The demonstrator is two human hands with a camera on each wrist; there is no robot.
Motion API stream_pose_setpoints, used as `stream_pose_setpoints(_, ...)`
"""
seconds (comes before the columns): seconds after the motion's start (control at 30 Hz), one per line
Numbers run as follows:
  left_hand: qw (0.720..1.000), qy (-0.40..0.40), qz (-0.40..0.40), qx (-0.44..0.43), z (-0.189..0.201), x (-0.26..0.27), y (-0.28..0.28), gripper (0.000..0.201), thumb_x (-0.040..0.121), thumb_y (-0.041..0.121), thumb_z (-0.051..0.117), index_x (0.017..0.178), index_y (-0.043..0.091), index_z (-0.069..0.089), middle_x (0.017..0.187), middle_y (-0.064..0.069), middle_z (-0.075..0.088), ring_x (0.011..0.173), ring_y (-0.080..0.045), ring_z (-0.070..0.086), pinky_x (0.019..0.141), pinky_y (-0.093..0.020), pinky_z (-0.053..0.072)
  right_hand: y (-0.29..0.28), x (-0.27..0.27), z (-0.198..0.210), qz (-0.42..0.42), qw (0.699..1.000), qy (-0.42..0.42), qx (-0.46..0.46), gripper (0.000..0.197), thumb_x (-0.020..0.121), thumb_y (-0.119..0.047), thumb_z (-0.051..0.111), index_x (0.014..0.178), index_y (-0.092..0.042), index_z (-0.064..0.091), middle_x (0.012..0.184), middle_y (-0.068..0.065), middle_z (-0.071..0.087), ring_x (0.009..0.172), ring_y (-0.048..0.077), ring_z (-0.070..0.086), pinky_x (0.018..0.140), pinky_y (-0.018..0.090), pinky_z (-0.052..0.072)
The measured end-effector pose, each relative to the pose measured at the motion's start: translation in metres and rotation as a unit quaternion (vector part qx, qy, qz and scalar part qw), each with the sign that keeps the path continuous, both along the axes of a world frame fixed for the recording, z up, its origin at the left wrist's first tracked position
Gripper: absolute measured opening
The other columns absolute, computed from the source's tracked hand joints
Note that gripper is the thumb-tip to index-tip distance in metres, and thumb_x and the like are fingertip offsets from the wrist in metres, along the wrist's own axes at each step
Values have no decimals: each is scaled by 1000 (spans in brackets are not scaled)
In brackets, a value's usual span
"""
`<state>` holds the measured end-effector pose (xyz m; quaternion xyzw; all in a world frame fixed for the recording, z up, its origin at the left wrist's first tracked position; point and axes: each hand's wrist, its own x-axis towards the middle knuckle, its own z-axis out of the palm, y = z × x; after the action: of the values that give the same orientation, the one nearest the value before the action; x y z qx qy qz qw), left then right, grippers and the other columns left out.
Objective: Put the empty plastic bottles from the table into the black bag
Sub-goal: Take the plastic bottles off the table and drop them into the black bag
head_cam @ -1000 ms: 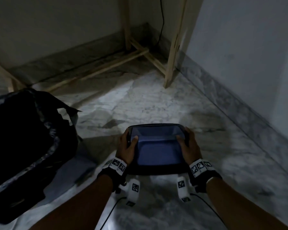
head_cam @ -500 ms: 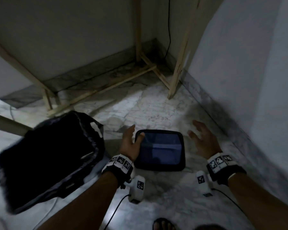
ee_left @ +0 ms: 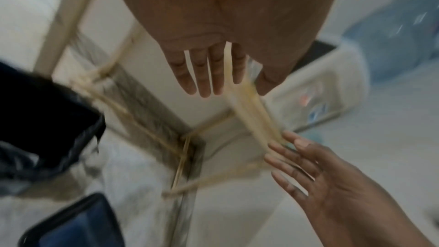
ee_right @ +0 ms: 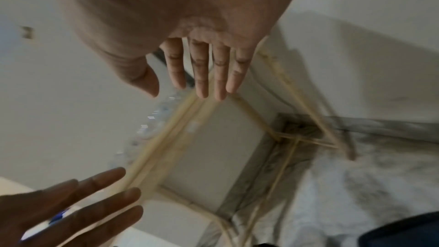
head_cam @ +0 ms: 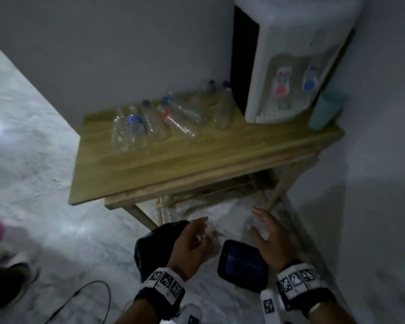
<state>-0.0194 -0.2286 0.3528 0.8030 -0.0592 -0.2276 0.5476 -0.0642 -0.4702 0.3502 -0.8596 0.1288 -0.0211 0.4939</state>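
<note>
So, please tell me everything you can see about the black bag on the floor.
The black bag sits on the marble floor, just in front of the table leg and left of the tablet. It looks like thin, glossy, crumpled plastic, as the left wrist view shows. Much of it is hidden behind the left hand, which hovers above without gripping it. Its mouth and contents cannot be seen. No bottle touches it.

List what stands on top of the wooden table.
On the wooden table: a cluster of empty plastic bottles lying near the wall, a white water dispenser at the right, and a teal cup beside it. Anything behind the dispenser is hidden from view.
</note>
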Motion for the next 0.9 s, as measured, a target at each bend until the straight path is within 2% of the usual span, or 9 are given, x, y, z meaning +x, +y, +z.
stream_pose_setpoints(0.07, 1000, -15, 22, 15, 39, 12, 26, 40, 97, 26, 62, 136, 32, 55, 129, 7, 65, 114, 9, 61, 90, -11, 52, 19, 20, 37, 21, 1000, -2, 1, 39, 89, -30, 60, 126, -36, 51, 134, -5, 59, 122, 14, 55, 97, 26, 42)
stream_pose_setpoints(0.13, 998, -41, 45, 32, 65, 27, 53, 39, 96, 26, 63, 134, 27, 57, 126, 7, 67, 113, 5, 62, 89, -11, 53, 38, 44, 65, 38, 999, 6, 7, 42, 87, -35, 57, 129, -34, 53, 133, -6, 59, 122, 14, 56, 98, 30, 45)
stream_pose_setpoints(0.23, 993, -68, 89, 44, 90, 55, 94, 35, 94, 26, 65, 129, 25, 61, 120, 4, 70, 112, -10, 67, 91, -29, 59, 68, 84, 89, 61, 998, 7, 6, 46, 85, -41, 55, 131, -34, 53, 132, -9, 59, 120, 13, 56, 99, 41, 50)
stream_pose_setpoints(0.33, 987, -82, 129, 54, 99, 90, 131, 35, 94, 24, 66, 129, 25, 61, 119, 2, 70, 110, -11, 67, 89, -32, 58, 102, 129, 102, 78, 997, -8, -25, 41, 88, -35, 57, 129, -29, 54, 133, -8, 59, 124, 13, 55, 99, 38, 49)
stream_pose_setpoints(0.4, 985, -85, 141, 56, 100, 117, 153, 36, 95, 26, 66, 130, 25, 61, 121, -1, 68, 111, -13, 66, 91, -35, 57, 128, 160, 108, 83, 995, -15, -46, 40, 89, -29, 58, 128, -26, 55, 132, -6, 59, 124, 14, 54, 99, 35, 48)
stream_pose_setpoints(0.5, 982, -97, 152, 59, 93, 170, 179, 38, 93, 23, 68, 130, 21, 62, 127, -7, 63, 112, -20, 66, 82, -26, 55, 167, 209, 108, 98, 992, -33, -71, 42, 85, -29, 58, 126, -26, 55, 130, -4, 59, 121, 18, 56, 96, 34, 48)
stream_pose_setpoints(0.57, 977, -104, 170, 72, 86, 206, 192, 40, 91, 23, 70, 130, 22, 62, 130, -9, 59, 114, -24, 65, 81, -26, 54, 195, 243, 104, 106, 990, -37, -84, 43, 83, -29, 59, 126, -27, 56, 130, -6, 58, 120, 16, 56, 95, 31, 47)
stream_pose_setpoints(0.8, 974, -106, 157, 127, 62, 328, 206, 54, 88, 33, 71, 140, 32, 54, 144, -13, 43, 126, -34, 56, 107, -48, 49, 274, 352, 76, 123, 983, -52, -124, 54, 83, -26, 61, 136, -26, 50, 151, -7, 41, 139, 16, 39, 112, 36, 38)
stream_pose_setpoints(0.9, 974, -94, 148, 146, 41, 361, 199, 61, 88, 33, 70, 145, 34, 49, 149, -14, 38, 133, -33, 50, 112, -34, 41, 290, 380, 60, 128, 979, -19, -160, 59, 85, -26, 59, 142, -26, 43, 162, -5, 24, 147, 21, 24, 118, 39, 28)
